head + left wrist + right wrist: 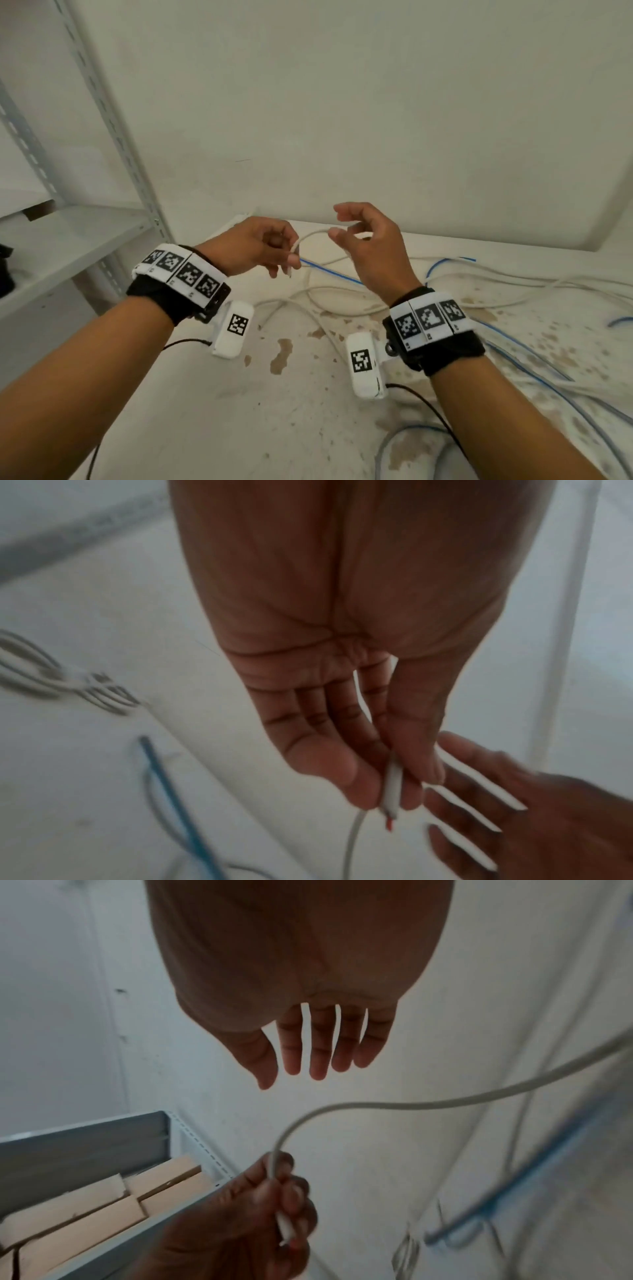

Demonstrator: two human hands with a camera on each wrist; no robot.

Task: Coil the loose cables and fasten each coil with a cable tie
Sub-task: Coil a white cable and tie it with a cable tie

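**White cable end held in your left hand**

Your left hand [255,248] pinched the end of a white cable [394,1103] between thumb and fingers. A bit of red showed at the cut tip. The cable curved away to your right and ran down to the stained floor [274,411], where more white and blue cables [531,373] lay loose. Your right hand [368,240] was just beside it, fingers apart and holding nothing. Both wrist bands [185,274] had black-and-white square codes, with no words to read. A metal shelf [68,236] stood to your left.
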